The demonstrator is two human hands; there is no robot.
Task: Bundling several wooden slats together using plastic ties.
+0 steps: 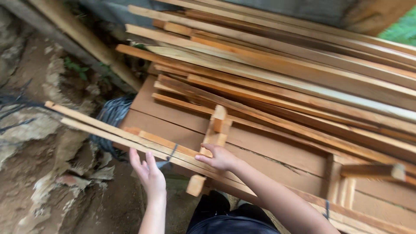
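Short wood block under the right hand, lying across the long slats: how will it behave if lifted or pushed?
Probably stiff: the short wood block looks like solid sawn timber. Likely light enough for one hand, since the right hand grips it alone. It may pivot or slide when pushed, as it lies crosswise on the long slats with its end overhanging. The left hand is open beside them.

Two bare forearms rise from the bottom edge of the frame. The left hand (pixel 149 171) sits low and left of centre, open, palm turned away from the camera, fingers straight, held loosely together and pointing to the upper left. The right hand (pixel 219 157) lies just right of it, near the centre, with its forearm running down to the lower right; its fingers are loosely curled and the thumb points left.
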